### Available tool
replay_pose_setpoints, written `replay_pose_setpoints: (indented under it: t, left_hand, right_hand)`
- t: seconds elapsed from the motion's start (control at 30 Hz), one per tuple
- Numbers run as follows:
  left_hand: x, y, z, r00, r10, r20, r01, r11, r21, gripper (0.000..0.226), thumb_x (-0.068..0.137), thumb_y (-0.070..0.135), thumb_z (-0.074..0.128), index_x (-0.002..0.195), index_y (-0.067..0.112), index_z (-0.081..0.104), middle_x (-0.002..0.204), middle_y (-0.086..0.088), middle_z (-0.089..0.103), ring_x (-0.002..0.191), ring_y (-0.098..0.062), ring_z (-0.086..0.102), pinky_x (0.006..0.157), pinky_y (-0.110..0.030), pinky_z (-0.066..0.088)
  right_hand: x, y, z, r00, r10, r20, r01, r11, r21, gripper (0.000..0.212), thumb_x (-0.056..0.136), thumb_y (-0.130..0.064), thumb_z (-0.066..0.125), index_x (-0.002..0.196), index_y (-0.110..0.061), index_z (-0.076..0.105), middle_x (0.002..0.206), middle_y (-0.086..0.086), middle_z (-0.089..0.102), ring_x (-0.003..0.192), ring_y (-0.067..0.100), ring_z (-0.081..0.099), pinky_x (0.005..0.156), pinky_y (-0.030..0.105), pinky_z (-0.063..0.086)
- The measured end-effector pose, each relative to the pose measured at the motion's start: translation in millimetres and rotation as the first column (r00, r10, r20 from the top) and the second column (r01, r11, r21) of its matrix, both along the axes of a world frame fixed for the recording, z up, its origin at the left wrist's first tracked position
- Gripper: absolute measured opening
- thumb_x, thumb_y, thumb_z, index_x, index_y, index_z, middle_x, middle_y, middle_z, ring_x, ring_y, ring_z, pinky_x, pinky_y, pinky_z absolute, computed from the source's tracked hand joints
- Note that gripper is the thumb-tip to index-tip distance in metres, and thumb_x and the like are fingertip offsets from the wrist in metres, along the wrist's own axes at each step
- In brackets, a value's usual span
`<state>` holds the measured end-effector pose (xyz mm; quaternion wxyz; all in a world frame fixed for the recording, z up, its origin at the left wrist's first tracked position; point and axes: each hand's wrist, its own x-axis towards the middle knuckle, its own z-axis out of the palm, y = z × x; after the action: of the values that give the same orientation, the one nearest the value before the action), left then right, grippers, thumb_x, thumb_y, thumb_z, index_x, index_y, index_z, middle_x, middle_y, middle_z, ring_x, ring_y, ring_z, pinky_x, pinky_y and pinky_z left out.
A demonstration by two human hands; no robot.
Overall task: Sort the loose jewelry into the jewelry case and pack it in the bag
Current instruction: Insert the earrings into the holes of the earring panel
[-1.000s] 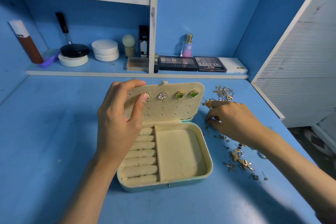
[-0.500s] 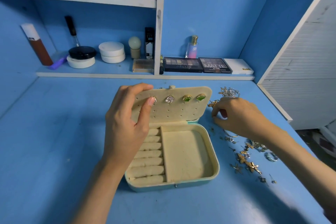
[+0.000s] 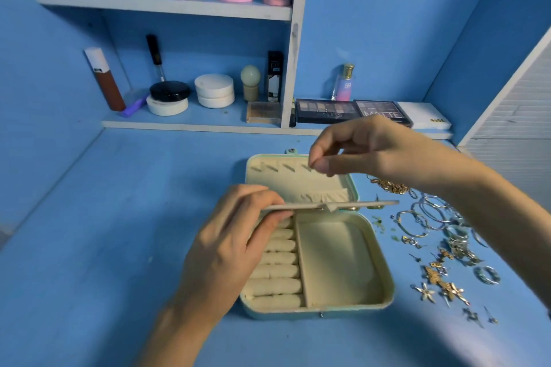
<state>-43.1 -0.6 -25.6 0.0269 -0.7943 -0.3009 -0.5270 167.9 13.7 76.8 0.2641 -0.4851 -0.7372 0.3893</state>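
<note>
The mint jewelry case (image 3: 384, 286) lies open on the blue table, with ring rolls on its left and a bare compartment on its right. My left hand (image 3: 229, 247) grips the beige earring panel (image 3: 357, 204), which is tilted flat and seen edge-on. Behind the panel stands the lid (image 3: 286, 182) with its hooks and pocket. My right hand (image 3: 372, 152) hovers over the lid, thumb and forefinger pinched on something too small to make out. Loose jewelry (image 3: 441, 277) lies right of the case: bangles (image 3: 423, 217), a gold chain (image 3: 390, 186), a ring (image 3: 487, 275), and flower earrings.
A low shelf behind the case carries eyeshadow palettes (image 3: 326, 110), a perfume bottle (image 3: 343, 83), jars and a brush. The upper shelf (image 3: 164, 4) holds pink pots and tubes. A white louvred panel (image 3: 521, 128) bounds the right side.
My left hand has tipped the earring panel forward from upright to flat, uncovering the lid. My right hand has lifted off the jewelry pile and moved left above the lid.
</note>
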Motion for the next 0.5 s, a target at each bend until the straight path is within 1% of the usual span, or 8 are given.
replay_pose_setpoints:
  t: [0.1, 0.2, 0.3, 0.4, 0.5]
  left_hand:
    - [0, -4, -2, 1.000, -0.012, -0.002, 0.012, 1.000, -0.005, 0.009, 0.093, 0.021, 0.060, 0.100, 0.018, 0.053, 0.088, 0.000, 0.063, 0.085, -0.007, 0.058, 0.085, -0.016, 0.047]
    - [0, -5, -4, 1.000, -0.002, -0.007, 0.002, 1.000, 0.007, 0.008, 0.094, 0.020, 0.058, 0.100, 0.018, 0.053, 0.088, 0.000, 0.063, 0.086, -0.007, 0.057, 0.086, -0.014, 0.046]
    - [0, -5, -5, 1.000, 0.003, -0.011, -0.003, 1.000, 0.010, 0.008, 0.095, 0.021, 0.058, 0.100, 0.018, 0.053, 0.087, 0.000, 0.063, 0.086, -0.006, 0.057, 0.086, -0.014, 0.045]
    - [0, -5, -6, 1.000, -0.006, -0.005, 0.006, 1.000, 0.003, 0.005, 0.097, 0.022, 0.055, 0.100, 0.018, 0.052, 0.087, 0.000, 0.063, 0.086, -0.006, 0.057, 0.089, -0.011, 0.043]
    - [-1, -5, -7, 1.000, -0.003, -0.006, 0.003, 1.000, 0.004, 0.005, 0.097, 0.021, 0.056, 0.100, 0.018, 0.053, 0.087, 0.000, 0.063, 0.086, -0.005, 0.056, 0.089, -0.010, 0.042]
  right_hand:
    - [-12, 3, -2, 0.988, 0.154, 0.016, -0.151, 0.983, -0.107, 0.004, 0.086, -0.008, 0.065, 0.088, -0.008, 0.068, 0.074, 0.002, 0.063, 0.068, 0.007, 0.054, 0.063, 0.014, 0.041]
    - [-18, 5, -4, 0.974, 0.223, 0.029, -0.214, 0.958, -0.191, 0.004, 0.087, -0.002, 0.061, 0.088, -0.002, 0.066, 0.071, 0.004, 0.063, 0.062, 0.007, 0.056, 0.061, 0.016, 0.044]
    - [-19, 7, -4, 0.969, 0.247, 0.029, -0.235, 0.948, -0.215, 0.006, 0.084, -0.006, 0.061, 0.087, -0.004, 0.066, 0.071, 0.003, 0.064, 0.063, 0.008, 0.057, 0.063, 0.017, 0.046]
    - [-20, 8, -4, 0.966, 0.253, 0.047, -0.236, 0.944, -0.230, 0.009, 0.087, 0.004, 0.059, 0.086, -0.003, 0.066, 0.070, 0.002, 0.063, 0.063, 0.009, 0.056, 0.063, 0.018, 0.046]
    - [-22, 8, -3, 0.962, 0.266, 0.064, -0.245, 0.940, -0.237, 0.014, 0.086, 0.007, 0.058, 0.085, -0.004, 0.066, 0.068, 0.001, 0.062, 0.062, 0.008, 0.055, 0.063, 0.018, 0.045]
